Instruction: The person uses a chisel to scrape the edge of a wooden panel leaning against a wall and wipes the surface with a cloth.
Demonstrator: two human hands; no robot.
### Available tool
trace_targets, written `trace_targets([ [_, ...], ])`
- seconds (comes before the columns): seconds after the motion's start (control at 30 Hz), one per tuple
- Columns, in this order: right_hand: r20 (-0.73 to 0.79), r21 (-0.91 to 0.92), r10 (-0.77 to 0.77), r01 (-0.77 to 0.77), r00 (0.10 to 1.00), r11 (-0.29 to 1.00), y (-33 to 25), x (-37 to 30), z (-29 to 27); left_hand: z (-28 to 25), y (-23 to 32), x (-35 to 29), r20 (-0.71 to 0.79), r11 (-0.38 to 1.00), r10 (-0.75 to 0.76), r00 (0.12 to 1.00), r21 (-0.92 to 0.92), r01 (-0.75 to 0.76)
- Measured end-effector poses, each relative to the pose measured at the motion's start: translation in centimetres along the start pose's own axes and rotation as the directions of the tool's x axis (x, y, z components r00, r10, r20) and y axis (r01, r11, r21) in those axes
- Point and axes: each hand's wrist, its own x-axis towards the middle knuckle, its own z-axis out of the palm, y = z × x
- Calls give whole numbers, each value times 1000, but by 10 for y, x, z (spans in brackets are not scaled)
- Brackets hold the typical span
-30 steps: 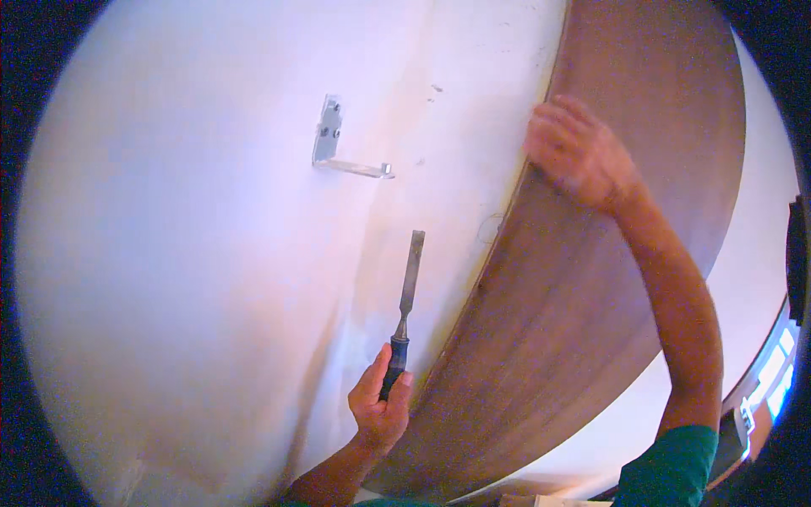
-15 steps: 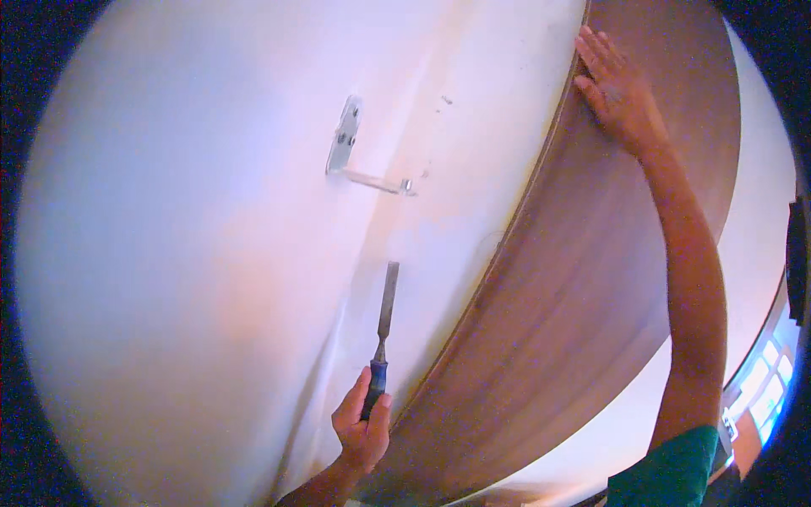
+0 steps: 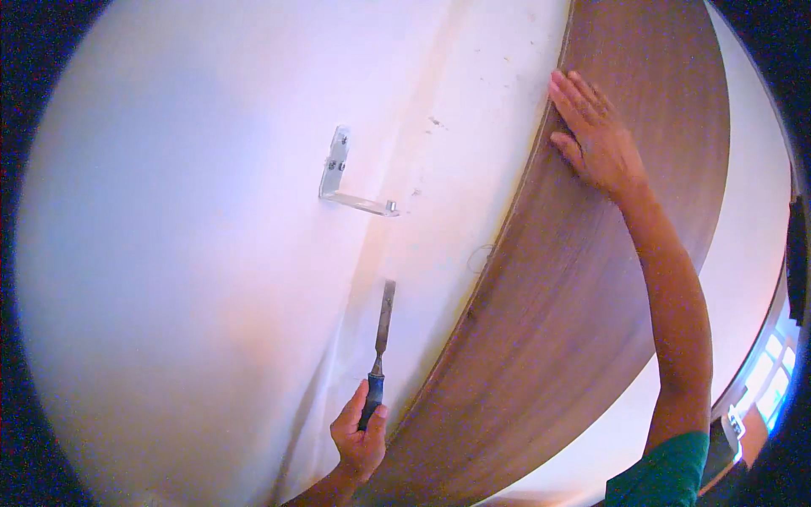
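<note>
My left hand is wrapped round the dark blue handle of a chisel, whose flat metal blade points upward in front of the white surface. Whether the blade touches that surface I cannot tell. Higher up at the right, my right hand lies flat on a brown wood-grain panel. Its fingers are stretched out, and their tips reach the panel's left edge. That long edge meets the white surface along a yellowish line.
An L-shaped metal bracket is screwed to the white wall, its lower arm sticking out above the chisel. Small dark marks and a faint pencilled loop show beside the panel. Bright window panes appear at the far right.
My right hand sits lower and further left in the view, still flat on the panel. The bracket and chisel also appear slightly lower as the view shifts; the left hand keeps its hold.
</note>
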Motion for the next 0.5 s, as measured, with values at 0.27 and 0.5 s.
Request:
trace_targets([
  [0.27, -92, -118, 185, -196, 978, 974, 69, 52, 35, -14, -11, -1, 36, 994, 72, 997, 86, -75],
  [0.5, 169, -550, 271, -137, 948, 824, 54, 71, 15, -6, -21, 4, 10, 978, 143, 990, 155, -143],
])
